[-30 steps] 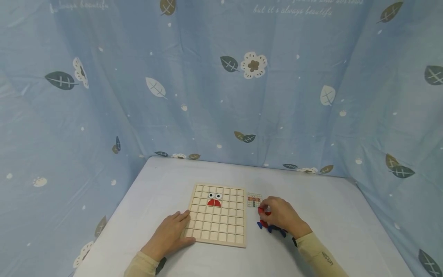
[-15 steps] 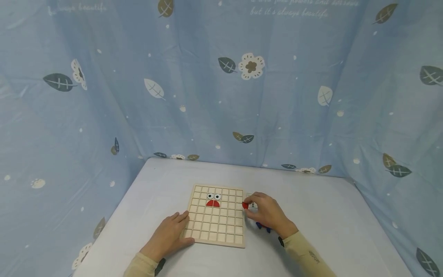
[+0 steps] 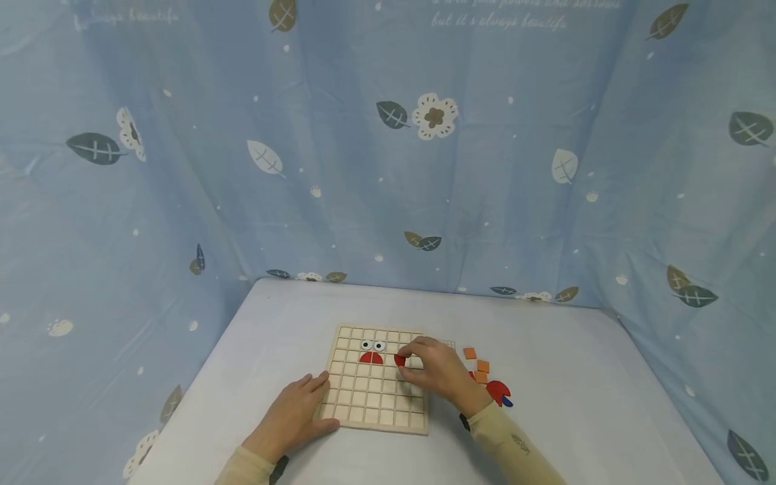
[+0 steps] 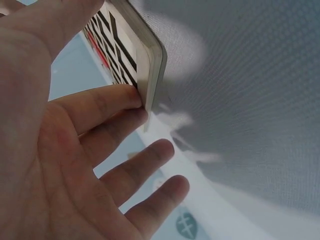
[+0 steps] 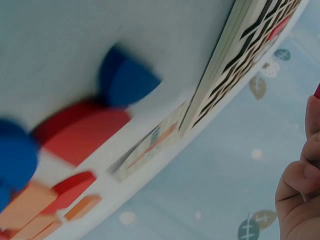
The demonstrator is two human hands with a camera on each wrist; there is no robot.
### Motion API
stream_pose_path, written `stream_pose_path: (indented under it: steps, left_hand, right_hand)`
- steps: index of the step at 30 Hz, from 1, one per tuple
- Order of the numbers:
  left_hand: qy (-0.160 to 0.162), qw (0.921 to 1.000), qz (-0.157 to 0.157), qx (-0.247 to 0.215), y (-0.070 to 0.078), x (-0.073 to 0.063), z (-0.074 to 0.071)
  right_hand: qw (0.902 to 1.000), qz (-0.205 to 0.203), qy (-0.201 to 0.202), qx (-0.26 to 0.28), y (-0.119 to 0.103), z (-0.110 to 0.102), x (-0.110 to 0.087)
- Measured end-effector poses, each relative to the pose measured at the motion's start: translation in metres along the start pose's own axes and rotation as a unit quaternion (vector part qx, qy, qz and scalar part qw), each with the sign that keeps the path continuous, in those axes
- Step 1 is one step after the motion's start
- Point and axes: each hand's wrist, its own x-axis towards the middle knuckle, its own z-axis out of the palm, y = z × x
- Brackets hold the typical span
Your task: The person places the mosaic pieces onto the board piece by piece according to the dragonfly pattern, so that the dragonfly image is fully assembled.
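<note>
Red piece (image 3: pixel 399 360) is over the board's (image 3: pixel 372 397) right half, right of the red pair (image 3: pixel 371 358), pinched by the nearer right hand (image 3: pixel 438 369); left hand (image 3: pixel 296 409), fingers extended, merely touches the board's left edge.

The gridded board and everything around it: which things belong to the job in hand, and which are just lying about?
Seem part of the job:
- gridded board
- red piece pinched by the right hand
- eye tiles on the board
- loose orange squares
- blue pieces
- pattern card, perhaps a guide

Probably just surroundings:
- leaf-print curtain
- white tabletop
</note>
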Motion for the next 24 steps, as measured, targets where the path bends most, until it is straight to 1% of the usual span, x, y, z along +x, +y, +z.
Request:
stream_pose_path:
  steps: [4, 9, 13, 19, 24]
  left_hand:
    - [0.001, 1.0, 0.001, -0.004, -0.001, 0.0, 0.001]
    - [-0.001, 1.0, -0.003, -0.009, 0.0, 0.0, -0.001]
    - [-0.003, 1.0, -0.003, -0.008, 0.001, -0.001, -0.002]
    - [0.001, 1.0, 0.001, -0.003, 0.0, 0.0, -0.003]
    - [0.003, 1.0, 0.002, 0.0, -0.001, 0.001, 0.0]
  right_hand:
    - [1.0, -0.002, -0.006, -0.005, -0.007, 0.007, 0.006]
    - [0.9997, -0.009, -0.02, -0.014, -0.015, 0.013, 0.016]
    - [0.9987, -0.007, -0.041, -0.028, -0.021, 0.02, 0.025]
    - [0.9965, -0.004, -0.079, -0.028, -0.032, 0.034, 0.038]
    - [0.996, -0.013, -0.083, -0.03, -0.036, 0.043, 0.045]
